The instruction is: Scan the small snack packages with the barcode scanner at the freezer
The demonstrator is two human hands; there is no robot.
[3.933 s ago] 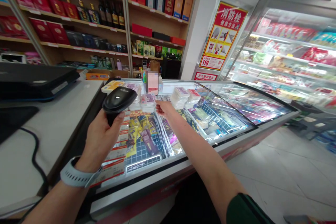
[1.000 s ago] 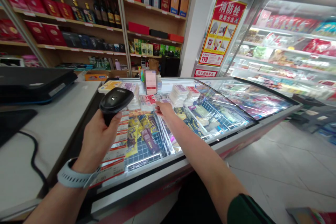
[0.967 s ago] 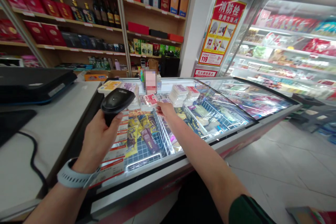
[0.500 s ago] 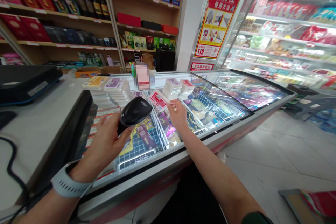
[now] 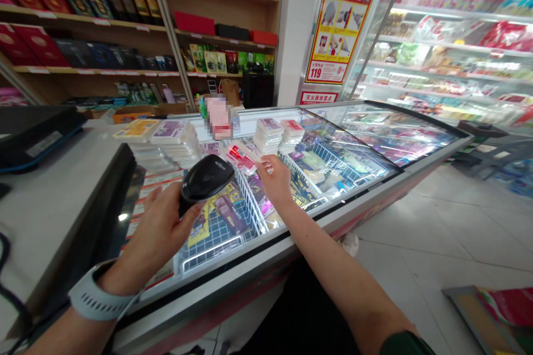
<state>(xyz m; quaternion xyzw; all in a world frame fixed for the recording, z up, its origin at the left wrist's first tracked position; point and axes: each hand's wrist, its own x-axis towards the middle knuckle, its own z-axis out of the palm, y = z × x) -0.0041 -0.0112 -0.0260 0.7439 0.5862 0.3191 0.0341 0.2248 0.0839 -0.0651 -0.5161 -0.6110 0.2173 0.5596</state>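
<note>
My left hand [image 5: 160,227] is wrapped round the handle of a black barcode scanner [image 5: 207,177], whose head points right. Between the thumb and fingers of my right hand [image 5: 273,176] is the edge of a flat red-and-white package [image 5: 241,157], held tilted over the glass freezer top. Stacks of similar packs stand beyond: a yellow-labelled one [image 5: 137,130] and a purple-labelled one [image 5: 174,136] on the left, another purple one [image 5: 268,134] and a red one [image 5: 292,134] behind my right hand.
Below the glass, a wire basket [image 5: 250,205] holds wrapped goods. A grey counter [image 5: 79,177] with a black device [image 5: 37,133] lies left. Shelves with bottles and boxes [image 5: 195,23] stand behind. A lit display fridge [image 5: 449,39] is at the right.
The red-and-white package has tilted flatter in my right hand. My left hand and the scanner appear slightly further left, as the view has shifted a little.
</note>
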